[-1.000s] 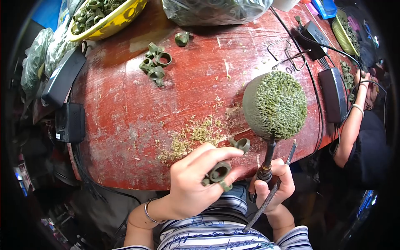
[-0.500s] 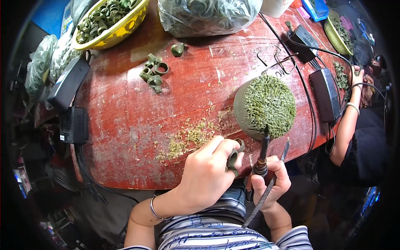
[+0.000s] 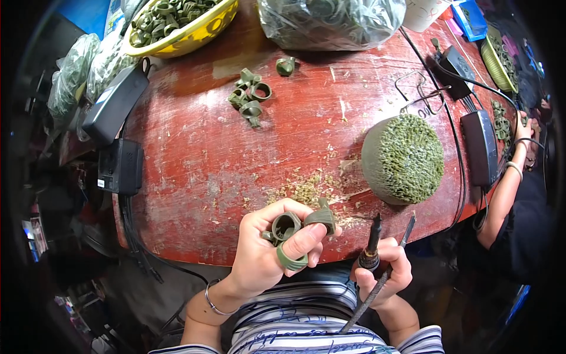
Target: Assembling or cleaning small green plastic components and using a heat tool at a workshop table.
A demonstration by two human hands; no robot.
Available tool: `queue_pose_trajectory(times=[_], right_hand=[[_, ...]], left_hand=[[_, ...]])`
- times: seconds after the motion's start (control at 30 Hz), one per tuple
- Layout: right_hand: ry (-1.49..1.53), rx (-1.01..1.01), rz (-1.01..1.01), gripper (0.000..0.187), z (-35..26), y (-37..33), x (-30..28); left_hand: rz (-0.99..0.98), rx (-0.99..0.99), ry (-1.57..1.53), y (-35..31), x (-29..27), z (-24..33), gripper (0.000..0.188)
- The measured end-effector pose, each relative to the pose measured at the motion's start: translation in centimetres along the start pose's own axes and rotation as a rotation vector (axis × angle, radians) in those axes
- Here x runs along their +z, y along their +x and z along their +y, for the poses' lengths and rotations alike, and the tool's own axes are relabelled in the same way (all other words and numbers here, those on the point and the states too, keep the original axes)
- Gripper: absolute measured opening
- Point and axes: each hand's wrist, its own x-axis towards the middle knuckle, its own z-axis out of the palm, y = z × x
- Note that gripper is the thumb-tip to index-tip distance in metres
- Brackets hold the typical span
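My left hand [image 3: 253, 251], palm turned up, is closed round several dark green rings [image 3: 286, 224]. One ribbed ring [image 3: 320, 222] is pinched between its thumb and fingers. My right hand [image 3: 394, 268] grips two tools together. One is a black hot-tip pen [image 3: 369, 248], like a soldering iron, with its dark tip pointing away from me. The other is a slim grey rod-shaped tool [image 3: 375, 290] slanting through the fingers. Just beyond the right hand stands a round green block [image 3: 411, 158] with a rough, pitted top; neither tool touches it.
Loose green rings [image 3: 250, 97] lie on the red table [image 3: 194, 153], with pale shavings [image 3: 309, 187] nearer me. A yellow basket [image 3: 194, 41] of rings and a clear plastic bag [image 3: 333, 23] stand behind. Black adapters [image 3: 119, 166] and cords flank the table. Another person's arm [image 3: 508, 177] is at right.
My left hand has turned palm up, bringing the held rings into view. The pen tip has come away from the green block. The whole view has shifted, moving the table rightward in the picture.
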Motion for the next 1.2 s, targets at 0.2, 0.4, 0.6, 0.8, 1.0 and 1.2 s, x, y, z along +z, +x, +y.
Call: queue_pose_trajectory(times=[0.2, 0.4, 0.6, 0.8, 1.0, 1.2], right_hand=[[-0.149, -0.158, -0.091, 0.038, -0.7, 1.1, 0.3], [-0.208, -0.131, -0.133, 0.039, -1.0, 1.5, 0.3], [-0.232, -0.136, -0.134, 0.039, -1.0, 1.4, 0.2], [-0.236, -0.110, -0.123, 0.038, -1.1, 1.4, 0.3], [-0.226, -0.085, -0.109, 0.038, -1.0, 1.0, 0.3], [-0.244, -0.072, -0.110, 0.039, -1.2, 1.3, 0.4]], left_hand=[[0.071, -0.118, -0.068, -0.1, -0.1, 0.6, 0.019], [0.079, -0.130, -0.107, 0.1, 0.0, 0.8, 0.018], [0.095, -0.143, -0.054, 0.0, -0.2, 0.6, 0.016], [0.180, -0.098, -0.146, -0.1, 0.6, 0.4, 0.015], [0.127, -0.049, -0.128, 0.0, 0.2, 0.0, 0.014], [0.127, -0.096, -0.079, 0.1, 0.1, 0.3, 0.019]])
